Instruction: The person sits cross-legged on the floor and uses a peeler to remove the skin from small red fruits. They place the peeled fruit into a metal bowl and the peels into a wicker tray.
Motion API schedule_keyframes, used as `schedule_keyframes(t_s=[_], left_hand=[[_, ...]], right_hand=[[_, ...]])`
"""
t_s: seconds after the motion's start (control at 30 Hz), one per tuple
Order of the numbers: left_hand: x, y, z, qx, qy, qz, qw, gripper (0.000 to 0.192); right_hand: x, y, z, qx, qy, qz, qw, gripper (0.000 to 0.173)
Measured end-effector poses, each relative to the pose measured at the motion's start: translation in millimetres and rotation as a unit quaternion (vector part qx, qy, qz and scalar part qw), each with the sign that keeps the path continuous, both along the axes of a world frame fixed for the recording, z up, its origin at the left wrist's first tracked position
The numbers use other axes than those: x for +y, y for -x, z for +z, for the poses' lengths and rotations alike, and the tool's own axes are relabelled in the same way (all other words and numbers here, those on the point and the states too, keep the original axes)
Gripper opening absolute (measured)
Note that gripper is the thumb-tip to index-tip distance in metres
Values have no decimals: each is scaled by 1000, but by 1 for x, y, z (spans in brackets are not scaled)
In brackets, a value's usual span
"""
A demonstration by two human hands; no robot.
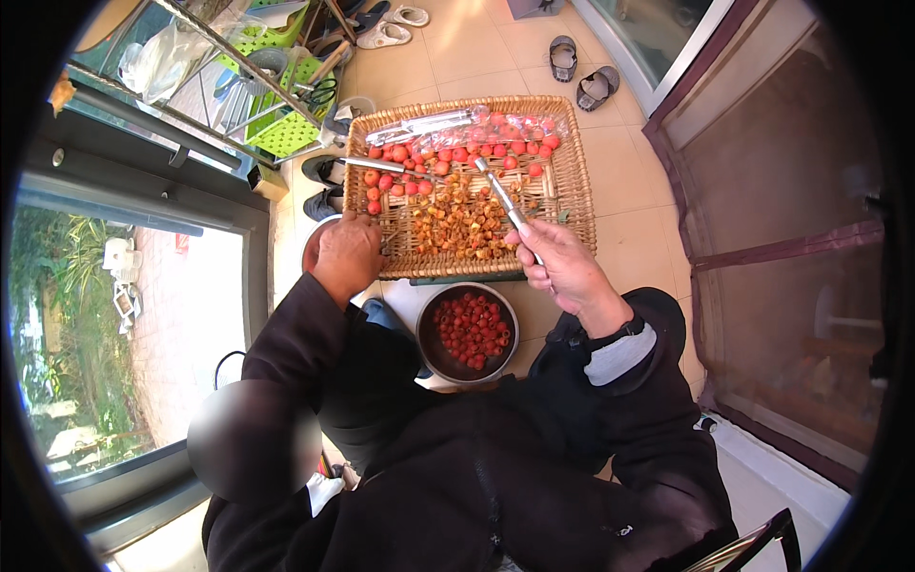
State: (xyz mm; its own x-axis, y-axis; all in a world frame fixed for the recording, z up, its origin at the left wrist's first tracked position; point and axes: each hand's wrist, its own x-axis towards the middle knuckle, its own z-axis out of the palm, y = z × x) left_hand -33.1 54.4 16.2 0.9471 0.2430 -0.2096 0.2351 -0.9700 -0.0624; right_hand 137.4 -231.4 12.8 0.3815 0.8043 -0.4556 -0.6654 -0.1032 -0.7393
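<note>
My right hand [565, 268] is closed around a silver metal corer-like tube [504, 193], its far end pointing up over a wicker basket [587, 179]. At the basket's near left corner, my left hand [350, 250] lies over the rim with its fingers curled and mostly hidden; whether it holds anything is unclear. Whole red hawthorn-like fruits [398, 154] fill the far and left parts of the basket. A pile of yellow-brown fruit bits [461, 218] covers its middle and near part. Between my legs, a metal bowl [424, 343] contains many red fruits [472, 329] with holes in them.
A second silver-handled tool [375, 164] and clear plastic packaging [429, 125] lie in the basket. Another bowl [312, 247] is partly behind my left hand. Shoes [563, 58] sit on the tiled floor [625, 171]. A metal rack [236, 50] with green baskets [282, 132] stands far left.
</note>
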Motion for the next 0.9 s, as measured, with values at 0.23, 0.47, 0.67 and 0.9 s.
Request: schedule_keyframes(t_s=[0.23,0.47,0.67,0.9], left_hand=[[-13,4,17,-43,47,99,993,25],[-97,1,25,-213,661,230,682,16],[-123,-7,15,-219,704,261,623,16],[-125,-1,12,-219,697,266,629,18]], right_hand=[[2,6,0,-5,2,12,1000,28],[5,23,0,3,2,64,998,25],[-2,31,9,-24,-3,78,997,26],[-4,30,15,-50,-8,65,997,28]])
